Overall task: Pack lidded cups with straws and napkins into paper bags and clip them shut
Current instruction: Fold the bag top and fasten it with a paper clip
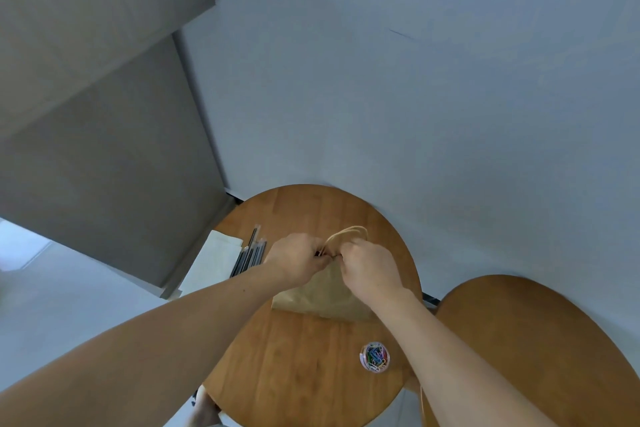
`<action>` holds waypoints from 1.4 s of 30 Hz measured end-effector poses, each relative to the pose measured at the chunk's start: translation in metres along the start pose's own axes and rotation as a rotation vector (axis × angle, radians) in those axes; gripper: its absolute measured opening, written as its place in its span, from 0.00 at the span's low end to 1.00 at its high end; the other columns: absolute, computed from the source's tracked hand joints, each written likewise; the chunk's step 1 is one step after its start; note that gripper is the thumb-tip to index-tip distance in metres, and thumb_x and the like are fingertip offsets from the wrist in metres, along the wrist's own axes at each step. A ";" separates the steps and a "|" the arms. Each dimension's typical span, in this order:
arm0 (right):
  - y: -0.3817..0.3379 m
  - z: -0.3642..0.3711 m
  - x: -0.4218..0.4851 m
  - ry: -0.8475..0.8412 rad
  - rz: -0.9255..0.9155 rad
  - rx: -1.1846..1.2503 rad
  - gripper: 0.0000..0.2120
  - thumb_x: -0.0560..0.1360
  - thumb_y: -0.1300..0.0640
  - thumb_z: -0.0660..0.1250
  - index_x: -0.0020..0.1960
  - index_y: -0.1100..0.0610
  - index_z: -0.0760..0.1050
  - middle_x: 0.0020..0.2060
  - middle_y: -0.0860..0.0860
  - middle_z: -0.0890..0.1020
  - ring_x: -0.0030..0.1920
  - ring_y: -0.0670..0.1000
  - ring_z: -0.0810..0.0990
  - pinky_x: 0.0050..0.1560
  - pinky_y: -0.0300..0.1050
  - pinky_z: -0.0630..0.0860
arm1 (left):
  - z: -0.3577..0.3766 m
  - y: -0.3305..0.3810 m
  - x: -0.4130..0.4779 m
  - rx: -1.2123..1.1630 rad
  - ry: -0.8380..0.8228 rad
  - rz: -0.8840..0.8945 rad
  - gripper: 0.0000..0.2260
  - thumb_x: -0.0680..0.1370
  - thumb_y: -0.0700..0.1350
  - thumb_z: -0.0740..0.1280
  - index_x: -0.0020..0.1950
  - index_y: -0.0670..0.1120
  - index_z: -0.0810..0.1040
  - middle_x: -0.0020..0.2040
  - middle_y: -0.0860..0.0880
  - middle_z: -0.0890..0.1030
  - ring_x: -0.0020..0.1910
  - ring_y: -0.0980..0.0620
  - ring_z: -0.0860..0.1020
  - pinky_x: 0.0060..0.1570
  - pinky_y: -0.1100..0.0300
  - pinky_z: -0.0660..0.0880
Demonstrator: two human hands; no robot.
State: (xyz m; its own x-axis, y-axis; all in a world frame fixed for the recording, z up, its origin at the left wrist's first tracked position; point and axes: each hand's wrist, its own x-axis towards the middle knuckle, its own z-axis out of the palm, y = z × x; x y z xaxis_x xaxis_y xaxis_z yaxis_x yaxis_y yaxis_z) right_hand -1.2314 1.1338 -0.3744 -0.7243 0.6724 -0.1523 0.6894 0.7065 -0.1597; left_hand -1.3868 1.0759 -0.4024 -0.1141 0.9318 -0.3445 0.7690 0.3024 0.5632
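Head view, looking steeply down over both forearms.

Paper bag (322, 298) – brown, standing near the middle of the round wooden bench (294, 364). Its twisted paper handles (349, 231) loop up and away from the top edge, on the far side of the knuckles.

Left hand (298, 258): fingers curled in, pinching the bag's top edge from the left. Right hand (369, 270): also curled, pinching the same edge from the right. The two hands meet at the mouth of the bag, fingertips touching or nearly so. A small dark bit shows between them, too small to identify. The bag's body hangs below and between the wrists, its near face partly covered by the right wrist.

Straws (251, 255) – a bundle of dark wrapped sticks lying flat on the bench, just left of the left hand, pointing towards the far rim. Napkins (211, 262) lie just beside the straws, further left, overhanging the bench's edge.

Tub of coloured paper clips (375, 356): round, clear, lying on the near right part of the bench, well apart from the bag and below the right forearm.

Second round wooden bench (540, 333) stands to the right, close to the first. A pale wall (415, 80) rises behind both.
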 end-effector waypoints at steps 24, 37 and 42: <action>0.012 0.017 0.003 0.120 0.181 0.509 0.08 0.77 0.56 0.69 0.55 0.53 0.83 0.49 0.47 0.85 0.49 0.48 0.82 0.52 0.47 0.78 | 0.004 -0.010 0.001 -0.055 0.086 0.032 0.05 0.78 0.52 0.65 0.51 0.56 0.80 0.43 0.55 0.83 0.43 0.53 0.80 0.42 0.56 0.76; 0.009 0.011 0.007 0.160 0.041 0.416 0.07 0.77 0.58 0.68 0.53 0.53 0.83 0.47 0.47 0.85 0.46 0.49 0.82 0.48 0.46 0.78 | 0.000 -0.006 0.000 -0.032 0.073 0.046 0.08 0.79 0.51 0.63 0.50 0.54 0.81 0.40 0.54 0.82 0.40 0.52 0.79 0.41 0.55 0.76; 0.010 0.012 0.009 0.100 0.033 0.357 0.08 0.79 0.56 0.66 0.55 0.54 0.82 0.48 0.49 0.84 0.48 0.52 0.82 0.49 0.50 0.77 | 0.001 -0.006 -0.001 -0.041 0.081 0.039 0.08 0.79 0.50 0.63 0.50 0.53 0.81 0.40 0.53 0.82 0.41 0.51 0.79 0.43 0.52 0.76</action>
State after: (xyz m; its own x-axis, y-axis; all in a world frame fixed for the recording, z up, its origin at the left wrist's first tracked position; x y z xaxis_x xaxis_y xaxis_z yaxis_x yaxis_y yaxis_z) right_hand -1.2312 1.1443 -0.3896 -0.6856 0.7246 -0.0697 0.6567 0.5743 -0.4887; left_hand -1.3906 1.0731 -0.4059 -0.1358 0.9558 -0.2609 0.7479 0.2716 0.6057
